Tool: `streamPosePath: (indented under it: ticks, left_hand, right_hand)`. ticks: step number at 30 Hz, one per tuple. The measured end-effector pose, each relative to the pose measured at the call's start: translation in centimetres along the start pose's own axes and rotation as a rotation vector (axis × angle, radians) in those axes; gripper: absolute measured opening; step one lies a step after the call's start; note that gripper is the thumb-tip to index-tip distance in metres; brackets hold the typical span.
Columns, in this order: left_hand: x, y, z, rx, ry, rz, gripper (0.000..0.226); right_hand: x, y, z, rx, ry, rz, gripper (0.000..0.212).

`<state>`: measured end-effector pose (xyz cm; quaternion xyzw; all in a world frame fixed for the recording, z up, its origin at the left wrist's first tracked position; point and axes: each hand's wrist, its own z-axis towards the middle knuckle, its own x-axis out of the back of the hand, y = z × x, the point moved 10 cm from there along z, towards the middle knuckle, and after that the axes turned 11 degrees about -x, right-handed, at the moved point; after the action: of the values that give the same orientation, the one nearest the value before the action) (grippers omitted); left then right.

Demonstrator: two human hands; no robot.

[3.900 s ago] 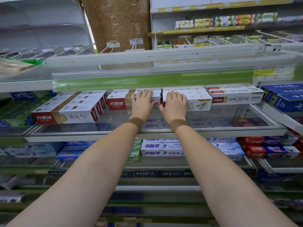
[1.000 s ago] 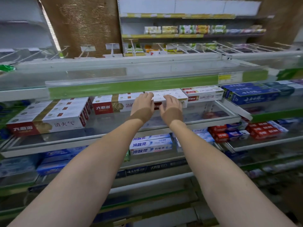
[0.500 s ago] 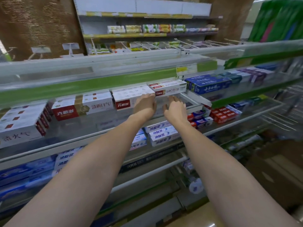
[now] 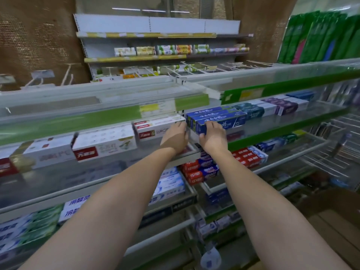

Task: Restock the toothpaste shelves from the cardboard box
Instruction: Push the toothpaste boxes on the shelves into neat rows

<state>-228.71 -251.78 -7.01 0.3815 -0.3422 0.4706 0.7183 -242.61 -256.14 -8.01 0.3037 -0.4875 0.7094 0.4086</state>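
While half a second ago both hands were in front of the white boxes, they now sit further to the right along the same glass shelf [image 4: 253,131], and the view has turned with them, so the blue boxes come to the middle.

The left hand [image 4: 175,138] lies with its fingers nearly straight and together against the right end of the white box stack [image 4: 158,127]; it touches the stack but does not wrap around it. The right hand [image 4: 212,138] has its fingers bent over the near left corner of the blue boxes [image 4: 216,118], and the thumb goes under the edge, so it holds the front box at its end. The two hands are near each other but apart, with the shelf divider between them.

I count two hands and three blue boxes lying side by side in that stack. To the left are three stacks of white boxes with red labels (the far left one is blurred). Right of the blue ones are teal boxes [image 4: 251,111] and purple boxes [image 4: 284,105]; their number I cannot tell. On the shelf below lie red boxes [image 4: 246,157].

The cardboard box [image 4: 331,221] stands low at the right, well apart from the hands.
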Motion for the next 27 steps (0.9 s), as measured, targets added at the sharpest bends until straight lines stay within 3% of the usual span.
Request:
streamPosePath:
  ticks: [4,9,13,16,24,27]
  left_hand:
    - [-4.0,1.3,4.0,0.081,-0.025,-0.106,0.033]
    - [-7.4,0.6,7.0,0.271,-0.009,-0.228,0.072]
    - [-8.1,0.3,7.9,0.405,0.065,-0.351,0.077]
    - [-8.6,0.0,7.9,0.494,0.134,-0.471,0.083]
    - [-10.9,-2.1,7.6,0.671,0.275,-0.815,0.080]
    - [-10.4,-1.4,7.3,0.690,0.305,-0.882,0.057]
  right_hand:
    - [-0.1,4.1,4.3,-0.029,-0.019,-0.041,0.057]
    - [0.2,6.7,8.1,-0.053,0.014,0.035,0.045]
    - [0.4,7.0,9.0,-0.041,0.030,-0.005,0.038]
    - [0.3,8.0,9.4,-0.101,0.010,-0.016,0.045]
    - [1.4,11.0,10.0,-0.132,-0.030,0.038,0.064]
    - [1.6,11.5,11.0,-0.094,-0.016,0.054,0.063]
